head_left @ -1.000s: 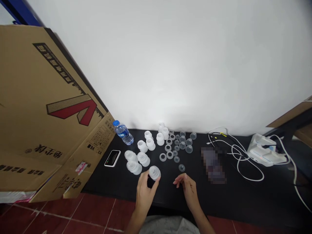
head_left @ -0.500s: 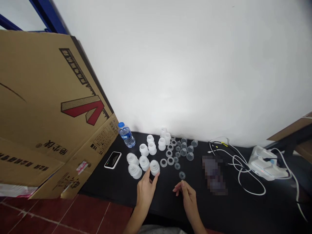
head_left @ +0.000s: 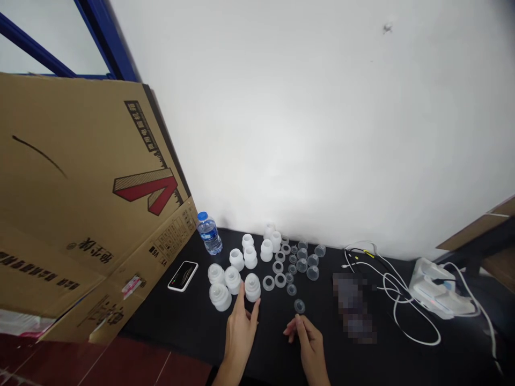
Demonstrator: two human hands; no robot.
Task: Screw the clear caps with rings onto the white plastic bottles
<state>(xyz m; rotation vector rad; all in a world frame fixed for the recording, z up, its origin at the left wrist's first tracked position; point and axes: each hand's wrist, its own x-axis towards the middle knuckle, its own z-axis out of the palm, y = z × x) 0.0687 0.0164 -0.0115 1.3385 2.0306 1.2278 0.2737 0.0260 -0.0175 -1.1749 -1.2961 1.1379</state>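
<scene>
Water bottle [head_left: 210, 237] with a blue cap stands by a big cardboard box [head_left: 76, 182], small white-edged gadget [head_left: 183, 276] lying nearby. Way over right, a white cable [head_left: 429, 344] loops around messily beside a chunky white dock [head_left: 432, 287].

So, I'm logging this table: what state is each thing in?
Water bottle: upright, capped
White-edged device: face up, lights on
Four nearest white cups: upright, mouths filled
Other white cups: upright, open
Rings: flat, loose
Clear domes: loose
Small clear discs: loose
White dock: cables attached
Cables: loosely looped
Cardboard: standing upright
Blurred item: cannot tell
Left hand: thumb and finger apart
Right hand: partly curled
</scene>
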